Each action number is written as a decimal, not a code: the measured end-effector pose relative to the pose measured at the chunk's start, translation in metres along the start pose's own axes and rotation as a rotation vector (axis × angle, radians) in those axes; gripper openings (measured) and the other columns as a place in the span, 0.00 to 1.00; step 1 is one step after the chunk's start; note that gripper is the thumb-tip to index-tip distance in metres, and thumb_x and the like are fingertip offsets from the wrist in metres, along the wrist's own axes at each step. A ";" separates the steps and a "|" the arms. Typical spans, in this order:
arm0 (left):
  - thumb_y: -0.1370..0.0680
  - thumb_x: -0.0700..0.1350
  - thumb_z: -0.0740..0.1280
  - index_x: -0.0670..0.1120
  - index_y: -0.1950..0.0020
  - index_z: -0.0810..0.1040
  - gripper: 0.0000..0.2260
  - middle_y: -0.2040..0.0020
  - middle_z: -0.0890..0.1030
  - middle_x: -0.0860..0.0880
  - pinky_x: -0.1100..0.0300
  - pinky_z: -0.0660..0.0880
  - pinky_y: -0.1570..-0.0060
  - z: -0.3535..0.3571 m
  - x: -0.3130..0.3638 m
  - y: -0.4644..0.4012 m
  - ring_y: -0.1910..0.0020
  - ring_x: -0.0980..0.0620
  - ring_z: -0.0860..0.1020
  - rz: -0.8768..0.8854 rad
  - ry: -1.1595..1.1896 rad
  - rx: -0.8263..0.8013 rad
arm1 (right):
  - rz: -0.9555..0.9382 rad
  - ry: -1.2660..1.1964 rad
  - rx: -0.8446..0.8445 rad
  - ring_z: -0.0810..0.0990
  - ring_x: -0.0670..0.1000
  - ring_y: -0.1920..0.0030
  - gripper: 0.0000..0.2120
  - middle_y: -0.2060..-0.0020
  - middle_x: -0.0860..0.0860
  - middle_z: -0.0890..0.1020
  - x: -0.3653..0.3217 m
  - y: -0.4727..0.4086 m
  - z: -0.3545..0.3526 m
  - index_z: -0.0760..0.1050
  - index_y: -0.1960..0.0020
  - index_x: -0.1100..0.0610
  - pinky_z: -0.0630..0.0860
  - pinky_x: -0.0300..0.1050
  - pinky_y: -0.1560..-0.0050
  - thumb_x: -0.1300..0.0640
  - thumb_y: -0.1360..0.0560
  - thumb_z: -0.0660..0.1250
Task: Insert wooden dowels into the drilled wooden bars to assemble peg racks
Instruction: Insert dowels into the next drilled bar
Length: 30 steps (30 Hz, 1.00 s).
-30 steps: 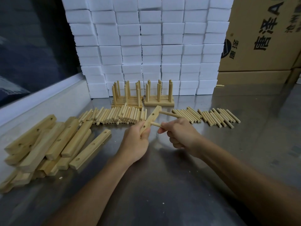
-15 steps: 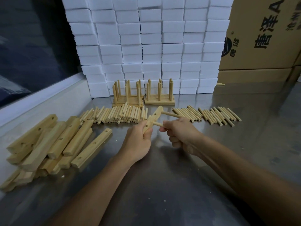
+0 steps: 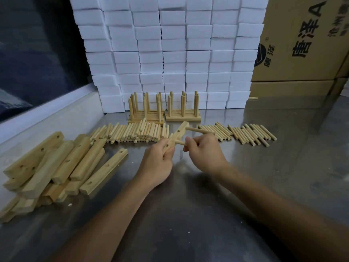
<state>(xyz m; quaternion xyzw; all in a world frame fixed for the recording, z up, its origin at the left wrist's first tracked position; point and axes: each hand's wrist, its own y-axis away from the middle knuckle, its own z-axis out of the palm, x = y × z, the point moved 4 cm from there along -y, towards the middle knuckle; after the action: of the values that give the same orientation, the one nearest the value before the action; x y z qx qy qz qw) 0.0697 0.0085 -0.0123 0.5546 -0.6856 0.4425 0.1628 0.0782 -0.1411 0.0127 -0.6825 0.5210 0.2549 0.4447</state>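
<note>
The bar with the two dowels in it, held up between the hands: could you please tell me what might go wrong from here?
1. The left hand grips only the low end of the bar, so a hard push from the right hand on the lower dowel might twist the bar or seat that dowel crooked.
2. The upper dowel may not be fully seated and could work loose.
3. The right hand hovers close to the loose dowels and could scatter them.
</note>
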 end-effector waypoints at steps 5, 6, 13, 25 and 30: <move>0.17 0.45 0.62 0.50 0.43 0.77 0.05 0.63 0.76 0.51 0.68 0.69 0.68 0.001 0.000 0.001 0.67 0.56 0.73 0.000 -0.039 0.015 | 0.392 -0.312 -0.078 0.61 0.46 0.80 0.16 0.81 0.46 0.65 0.008 -0.003 0.003 0.79 0.60 0.60 0.59 0.39 0.79 0.55 0.17 0.60; 0.17 0.45 0.62 0.50 0.44 0.76 0.05 0.62 0.77 0.51 0.66 0.69 0.67 0.001 0.000 0.001 0.66 0.55 0.74 -0.001 -0.035 0.018 | 0.361 -0.283 -0.088 0.61 0.45 0.81 0.16 0.83 0.45 0.65 0.008 -0.004 0.002 0.79 0.60 0.60 0.59 0.38 0.79 0.55 0.17 0.60; 0.16 0.48 0.57 0.49 0.54 0.77 0.11 0.67 0.73 0.49 0.59 0.67 0.72 0.004 -0.001 0.000 0.73 0.53 0.70 -0.129 0.249 -0.040 | 0.077 -0.126 -0.062 0.63 0.42 0.83 0.16 0.84 0.44 0.67 0.010 -0.004 0.001 0.82 0.59 0.55 0.61 0.31 0.80 0.54 0.17 0.61; 0.15 0.39 0.51 0.39 0.48 0.73 0.12 0.65 0.72 0.44 0.65 0.58 0.84 -0.015 -0.023 -0.006 0.76 0.52 0.68 -0.583 0.862 0.196 | 0.203 -0.369 -0.146 0.73 0.44 0.76 0.06 0.74 0.44 0.76 0.023 -0.007 0.006 0.79 0.45 0.54 0.71 0.37 0.72 0.54 0.20 0.67; 0.15 0.39 0.51 0.39 0.50 0.70 0.10 0.65 0.71 0.44 0.65 0.59 0.84 -0.018 -0.027 -0.007 0.77 0.53 0.69 -0.652 0.998 0.279 | -0.153 0.267 -0.144 0.79 0.43 0.55 0.12 0.55 0.46 0.80 0.011 -0.002 0.018 0.77 0.38 0.50 0.78 0.43 0.51 0.51 0.20 0.65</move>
<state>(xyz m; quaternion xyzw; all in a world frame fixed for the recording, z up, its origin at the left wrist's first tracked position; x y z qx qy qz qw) 0.0804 0.0393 -0.0180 0.4776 -0.2572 0.6619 0.5174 0.0859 -0.1305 -0.0037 -0.7780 0.5025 0.1642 0.3395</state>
